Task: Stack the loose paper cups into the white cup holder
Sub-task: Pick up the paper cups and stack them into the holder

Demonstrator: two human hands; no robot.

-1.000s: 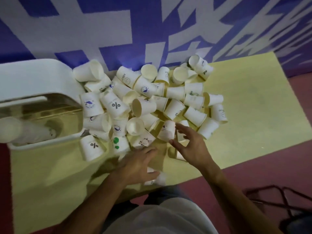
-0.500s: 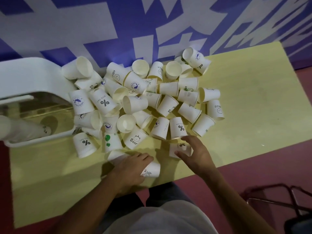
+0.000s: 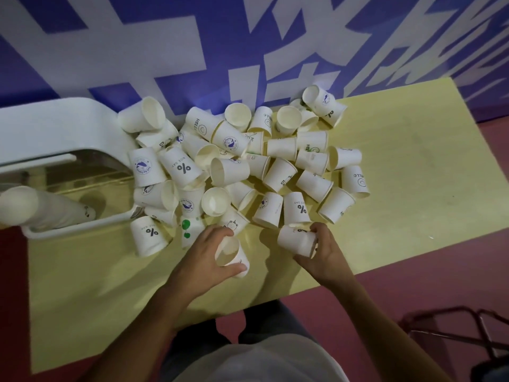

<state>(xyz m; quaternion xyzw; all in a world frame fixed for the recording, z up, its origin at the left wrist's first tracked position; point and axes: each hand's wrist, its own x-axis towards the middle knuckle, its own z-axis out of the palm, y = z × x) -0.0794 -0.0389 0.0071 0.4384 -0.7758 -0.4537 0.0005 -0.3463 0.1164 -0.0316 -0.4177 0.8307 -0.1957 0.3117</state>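
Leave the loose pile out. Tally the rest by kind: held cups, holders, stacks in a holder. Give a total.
Held cups: 2, left cup in left hand, right cup in right hand
Holder: 1
Stack inside it: 1
Total: 4

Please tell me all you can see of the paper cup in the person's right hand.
The paper cup is white, with a dark print partly hidden. It lies on its side at the near edge of the pile, over the yellow table. The right hand grips its right end, fingers curled over it.
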